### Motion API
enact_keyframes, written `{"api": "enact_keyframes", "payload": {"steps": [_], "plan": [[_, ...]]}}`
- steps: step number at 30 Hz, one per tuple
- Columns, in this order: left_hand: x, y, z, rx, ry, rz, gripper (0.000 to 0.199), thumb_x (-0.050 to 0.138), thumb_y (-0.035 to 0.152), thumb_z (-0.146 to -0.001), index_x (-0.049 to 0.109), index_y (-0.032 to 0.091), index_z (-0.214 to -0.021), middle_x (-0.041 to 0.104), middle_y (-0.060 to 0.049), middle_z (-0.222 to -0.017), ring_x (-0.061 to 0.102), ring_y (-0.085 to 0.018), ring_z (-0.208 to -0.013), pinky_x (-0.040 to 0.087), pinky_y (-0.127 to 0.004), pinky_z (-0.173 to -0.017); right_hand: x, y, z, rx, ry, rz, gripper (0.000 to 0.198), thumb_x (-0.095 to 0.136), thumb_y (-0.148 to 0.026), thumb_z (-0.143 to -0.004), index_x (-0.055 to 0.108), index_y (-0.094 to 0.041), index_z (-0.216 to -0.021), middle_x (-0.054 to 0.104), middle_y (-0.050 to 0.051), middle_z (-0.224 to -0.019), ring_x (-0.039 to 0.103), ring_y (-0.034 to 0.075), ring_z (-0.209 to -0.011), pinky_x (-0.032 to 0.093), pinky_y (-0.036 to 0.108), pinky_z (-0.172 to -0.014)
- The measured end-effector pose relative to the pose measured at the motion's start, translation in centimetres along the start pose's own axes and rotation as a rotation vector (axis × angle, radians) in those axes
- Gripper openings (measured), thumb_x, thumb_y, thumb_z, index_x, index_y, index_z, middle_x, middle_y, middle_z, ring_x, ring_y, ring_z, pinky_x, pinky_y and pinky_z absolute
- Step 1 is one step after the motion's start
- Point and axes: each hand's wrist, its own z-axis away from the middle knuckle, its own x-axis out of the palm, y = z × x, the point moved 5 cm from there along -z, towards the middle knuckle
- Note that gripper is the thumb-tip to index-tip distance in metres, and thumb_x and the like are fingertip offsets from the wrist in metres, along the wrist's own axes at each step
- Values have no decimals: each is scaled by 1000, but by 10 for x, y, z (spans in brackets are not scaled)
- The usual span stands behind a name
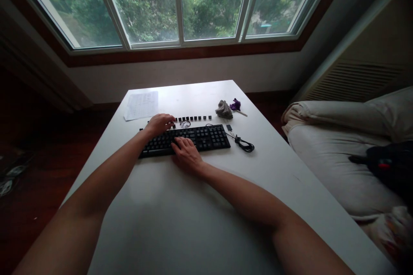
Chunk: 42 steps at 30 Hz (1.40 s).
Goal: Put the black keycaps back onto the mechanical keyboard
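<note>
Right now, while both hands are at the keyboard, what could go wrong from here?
The left hand is close to the row of loose keys, so a small bump might scatter them. The right hand rests at the front of the keyboard; a forward push might slide it into that row. The coiled cable lies off the keyboard's right end and might snag if the keyboard shifts.

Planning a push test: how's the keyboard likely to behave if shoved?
The keyboard is probably stiff: its long body lies straight. It'd likely slide rather than tip, being low and flat on the table. Pushed right, it may catch the coiled cable beside it.
</note>
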Motion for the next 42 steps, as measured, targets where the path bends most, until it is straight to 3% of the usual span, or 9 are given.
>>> {"api": "enact_keyframes", "payload": {"steps": [3,10,33,42], "plan": [[-5,-2,20,10,-24,-7,26,60,27,-90,72,25,-112,76,-3,-105,69,-20,-94,50,-30,-85,4,-3,0,-7,-2,-42,59,62,-36,-95,48,-14,-147,50,20,-146,42,33,-135,28,51,-116],[3,8,41,17,-138,30,31,58,25,-91,69,28,-119,75,-2,-114,68,-21,-105,50,-31,-92,3,-5,-1,-37,-4,-46,50,64,-37,-94,57,-17,-139,54,19,-141,43,33,-133,29,52,-115],[7,14,45,9,-130,-8,28,59,25,-92,71,28,-117,74,-4,-117,69,-21,-105,51,-30,-90,2,-2,-1,-49,3,-48,46,65,-37,-94,60,-18,-135,55,17,-136,45,31,-127,32,49,-111],[6,20,39,50,-204,-130,31,62,22,-89,70,29,-118,76,-4,-109,70,-24,-101,50,-33,-90,1,-4,-2,-52,-1,-38,45,65,-37,-94,61,-19,-134,56,16,-136,45,31,-127,32,49,-111]]}}
